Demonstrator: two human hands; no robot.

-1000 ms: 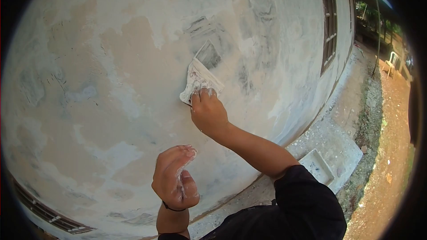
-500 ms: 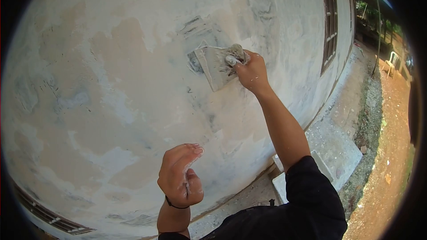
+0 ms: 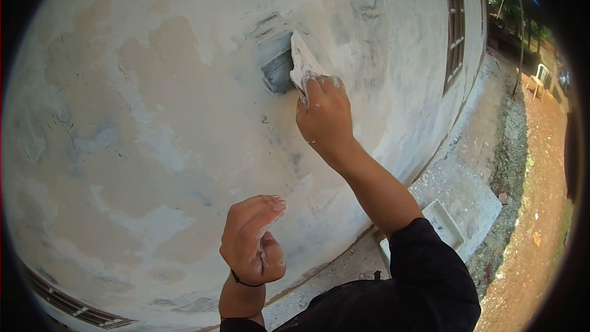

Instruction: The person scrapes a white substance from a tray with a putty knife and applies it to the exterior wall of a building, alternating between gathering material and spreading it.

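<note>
My right hand [image 3: 326, 114] grips a putty knife [image 3: 302, 58] caked with pale filler. Its blade is turned nearly edge-on at the wall [image 3: 166, 74], beside a dark grey smeared patch [image 3: 278, 72]. White smears mark the fingers of that hand. Lower down, my left hand [image 3: 253, 240] hangs in front of the wall with its fingers loosely curled and a gap between fingertips and thumb. White residue coats its fingertips and inner side, and no object shows in it. The wall is blotched beige, white and grey.
A barred window [image 3: 455, 24] is set in the wall at right, and a slatted opening [image 3: 74, 301] lies at lower left. A white tray [image 3: 444, 224] rests on the speckled slab [image 3: 479, 200] below. Farther off stands a pale chair [image 3: 539, 79] on orange ground.
My right hand has swung the putty knife from broad-side view to nearly edge-on and shifted left and slightly down, exposing more of the dark patch. My left hand has barely moved.
</note>
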